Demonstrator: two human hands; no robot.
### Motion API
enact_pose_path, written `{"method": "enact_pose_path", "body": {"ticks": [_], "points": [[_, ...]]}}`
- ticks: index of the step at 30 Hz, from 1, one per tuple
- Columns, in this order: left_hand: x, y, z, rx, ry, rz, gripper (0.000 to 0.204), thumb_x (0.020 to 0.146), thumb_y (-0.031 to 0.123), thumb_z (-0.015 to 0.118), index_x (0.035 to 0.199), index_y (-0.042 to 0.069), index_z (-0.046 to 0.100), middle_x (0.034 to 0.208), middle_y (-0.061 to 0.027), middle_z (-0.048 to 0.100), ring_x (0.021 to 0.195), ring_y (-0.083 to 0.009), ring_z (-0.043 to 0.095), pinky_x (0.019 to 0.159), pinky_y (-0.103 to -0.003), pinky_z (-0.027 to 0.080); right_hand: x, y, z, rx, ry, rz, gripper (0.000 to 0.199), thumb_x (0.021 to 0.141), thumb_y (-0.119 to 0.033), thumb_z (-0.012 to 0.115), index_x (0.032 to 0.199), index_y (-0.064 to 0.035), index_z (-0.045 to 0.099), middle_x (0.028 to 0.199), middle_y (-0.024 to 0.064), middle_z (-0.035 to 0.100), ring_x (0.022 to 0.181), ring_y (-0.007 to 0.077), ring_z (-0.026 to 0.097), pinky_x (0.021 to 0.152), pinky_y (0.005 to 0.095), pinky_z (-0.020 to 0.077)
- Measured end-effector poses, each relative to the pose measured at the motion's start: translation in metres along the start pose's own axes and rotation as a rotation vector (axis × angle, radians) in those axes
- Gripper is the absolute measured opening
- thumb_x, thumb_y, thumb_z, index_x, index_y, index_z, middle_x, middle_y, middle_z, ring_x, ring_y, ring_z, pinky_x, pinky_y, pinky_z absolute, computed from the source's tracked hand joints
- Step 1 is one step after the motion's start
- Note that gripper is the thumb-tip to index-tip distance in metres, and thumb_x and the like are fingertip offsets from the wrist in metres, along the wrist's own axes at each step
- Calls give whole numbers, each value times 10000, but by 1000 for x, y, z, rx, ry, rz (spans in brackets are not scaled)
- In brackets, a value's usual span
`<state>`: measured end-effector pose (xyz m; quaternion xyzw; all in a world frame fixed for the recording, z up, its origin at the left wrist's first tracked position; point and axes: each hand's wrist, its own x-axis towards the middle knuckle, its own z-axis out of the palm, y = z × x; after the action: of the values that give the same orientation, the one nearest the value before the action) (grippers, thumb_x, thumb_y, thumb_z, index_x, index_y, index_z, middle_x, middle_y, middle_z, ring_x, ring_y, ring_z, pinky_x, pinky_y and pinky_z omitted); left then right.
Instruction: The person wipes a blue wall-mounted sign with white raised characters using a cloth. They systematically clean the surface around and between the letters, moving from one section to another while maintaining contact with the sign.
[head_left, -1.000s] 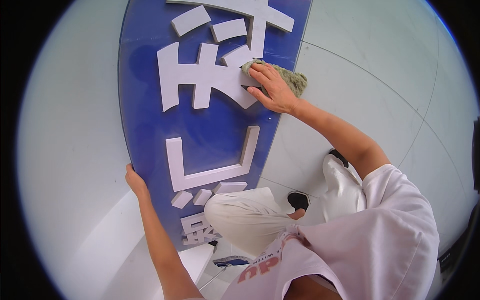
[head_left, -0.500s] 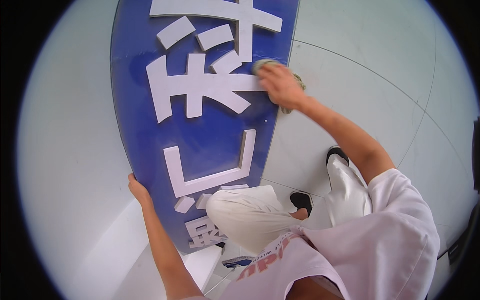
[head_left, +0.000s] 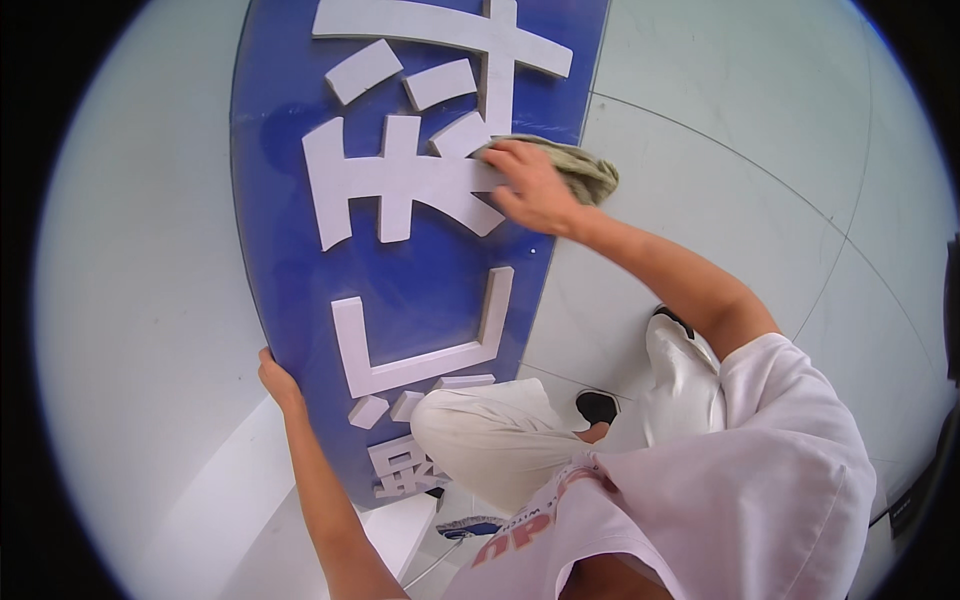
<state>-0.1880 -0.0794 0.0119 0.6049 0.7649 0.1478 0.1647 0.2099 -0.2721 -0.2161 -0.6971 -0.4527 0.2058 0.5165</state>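
A long blue sign board (head_left: 420, 318) with thick raised white characters (head_left: 398, 180) stretches from the top of the view down toward my knee. My right hand (head_left: 535, 188) presses an olive-green cloth (head_left: 588, 174) onto the right end of a white character's long bar. The cloth's loose part hangs past the board's right edge, and its front part is under my fingers. At the board's lower left edge, my left hand (head_left: 280, 382) grips the rim, its fingertips partly hidden. A white U-shaped character (head_left: 425, 367) lies between my two hands.
My bent knee (head_left: 475, 425) in white trousers covers part of the board's lower end. Below it are a blue fringed mop head (head_left: 472, 527) and a white ledge (head_left: 395, 530). Pale floor tiles (head_left: 720, 90) spread to the right, and a pale surface (head_left: 150, 250) borders the board's left.
My right hand has slid left and slightly down along the character's bar, with the cloth now trailing out to its right. My left hand keeps its place on the rim. The view has shifted slightly.
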Motion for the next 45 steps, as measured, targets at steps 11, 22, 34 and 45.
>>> {"method": "enact_pose_path", "body": {"ticks": [11,22,34,45], "points": [[3,-3,-1,-4,17,34,536,964,361,378,940,-106,637,912,-162,672,848,-260,611,826,-380,464,-30,99,-42,-129,-177,47,471,875,-144,538,1341,-81,511,1349,154,492,1295,310,436,1128,469,285],[4,-9,-3,9,22,38,540,971,365,373,957,-110,631,927,-167,671,864,-273,613,840,-380,464,-3,139,-21,-158,150,256,515,1033,-369,362,1424,-41,431,1490,219,382,1394,383,327,1169,460,231],[1,-6,-2,65,76,35,548,972,381,377,954,-107,627,953,-151,666,864,-248,601,836,-377,460,-123,82,21,137,-255,347,537,1009,-230,423,1493,-10,346,1587,242,217,1491,383,164,1212,426,139],[0,-6,-3,55,54,40,555,974,393,379,957,-104,625,948,-146,665,876,-249,598,850,-369,449,-121,-4,45,373,-148,160,519,946,-158,501,1433,-2,413,1486,235,363,1393,395,337,1167,444,259]]}}
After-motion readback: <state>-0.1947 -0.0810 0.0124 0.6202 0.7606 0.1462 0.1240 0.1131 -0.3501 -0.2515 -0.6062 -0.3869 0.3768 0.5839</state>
